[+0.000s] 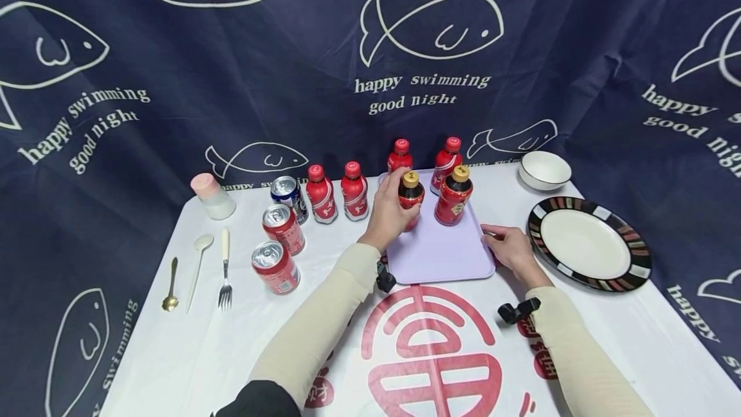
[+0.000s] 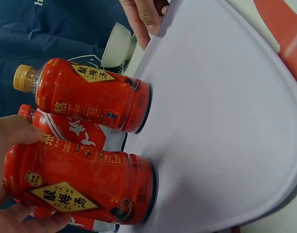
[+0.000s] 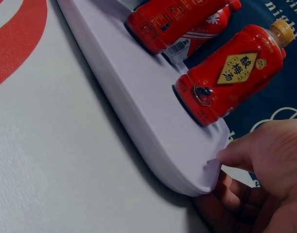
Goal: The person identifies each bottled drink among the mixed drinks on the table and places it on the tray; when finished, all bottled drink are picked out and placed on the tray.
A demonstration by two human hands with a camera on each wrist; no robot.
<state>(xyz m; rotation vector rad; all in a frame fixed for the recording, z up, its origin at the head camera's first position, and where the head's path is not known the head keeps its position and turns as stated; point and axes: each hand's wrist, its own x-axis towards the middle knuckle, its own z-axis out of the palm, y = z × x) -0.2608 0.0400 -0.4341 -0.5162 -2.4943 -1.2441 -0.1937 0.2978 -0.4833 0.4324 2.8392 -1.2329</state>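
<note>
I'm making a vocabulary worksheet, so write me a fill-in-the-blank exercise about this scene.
The left hand holds one of the ____ sour plum drink bottles in view.
The right hand holds the lilac tray, and the dinner plate lies to the tray's ____.
The fork lies to the ____ of the red cans.
Missing words: two; right; left.

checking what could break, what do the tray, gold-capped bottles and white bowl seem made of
Tray: likely plastic, matte, with a smooth moulded rim.
Gold-capped bottles: probably clear plastic, glossy; see-through necks show above red labels.
White bowl: possibly glazed ceramic, going by its smooth inside and thin dark rim, or melamine.
</note>
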